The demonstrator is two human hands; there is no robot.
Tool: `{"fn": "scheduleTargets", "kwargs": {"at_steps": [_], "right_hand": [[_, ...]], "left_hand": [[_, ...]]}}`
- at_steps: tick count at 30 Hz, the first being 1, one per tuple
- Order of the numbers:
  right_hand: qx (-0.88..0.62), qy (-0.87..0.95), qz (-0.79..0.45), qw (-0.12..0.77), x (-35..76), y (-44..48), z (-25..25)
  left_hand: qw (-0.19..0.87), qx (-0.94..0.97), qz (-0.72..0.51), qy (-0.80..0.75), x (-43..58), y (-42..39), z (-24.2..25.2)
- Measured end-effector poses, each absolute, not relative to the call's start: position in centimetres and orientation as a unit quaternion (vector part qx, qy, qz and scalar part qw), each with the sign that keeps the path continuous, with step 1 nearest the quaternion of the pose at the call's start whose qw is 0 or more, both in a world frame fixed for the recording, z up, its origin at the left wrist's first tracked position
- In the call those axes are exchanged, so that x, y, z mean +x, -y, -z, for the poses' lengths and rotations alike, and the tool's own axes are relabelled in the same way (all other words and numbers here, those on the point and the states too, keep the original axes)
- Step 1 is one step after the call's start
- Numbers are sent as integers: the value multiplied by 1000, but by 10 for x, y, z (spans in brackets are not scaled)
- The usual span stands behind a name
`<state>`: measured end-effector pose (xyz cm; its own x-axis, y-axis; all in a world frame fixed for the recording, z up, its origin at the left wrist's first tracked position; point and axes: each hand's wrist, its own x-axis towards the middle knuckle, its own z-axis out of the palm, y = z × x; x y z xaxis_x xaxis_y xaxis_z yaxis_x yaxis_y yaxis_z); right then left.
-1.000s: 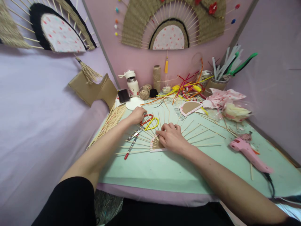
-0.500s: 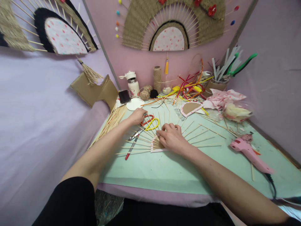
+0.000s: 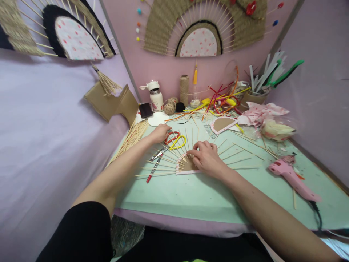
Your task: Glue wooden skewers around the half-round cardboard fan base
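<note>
Half-round cardboard piece sits near the middle of the green bench, brown in the centre with a pale pink rim, its straight edge toward the near side and running left to right, its curve facing the far wall. Thin wooden skewers fan out from that curve like spokes, spreading left, far and right across the bench. Right hand lies on the right part of the piece, fingers curled down and pressing where the sticks meet the rim; whether they pinch one stick I cannot tell. Left hand is out at the far left, fingers loosely bent, resting on the bench just beside the red and yellow scissor handles, gripping nothing that shows. A loose bundle of sticks lies along the left edge. Pink glue gun lies well apart on the right, nose pointing left.
</note>
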<state>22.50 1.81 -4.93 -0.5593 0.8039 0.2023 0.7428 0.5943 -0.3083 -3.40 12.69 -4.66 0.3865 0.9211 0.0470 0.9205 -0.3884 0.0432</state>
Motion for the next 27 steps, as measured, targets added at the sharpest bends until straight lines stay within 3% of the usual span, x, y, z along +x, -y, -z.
{"fn": "scheduleTargets", "kwargs": {"at_steps": [27], "right_hand": [[-434,891,-66,119,216,-17,46]], "left_hand": [[5,842,-27,-539,-36,-130,52]]}}
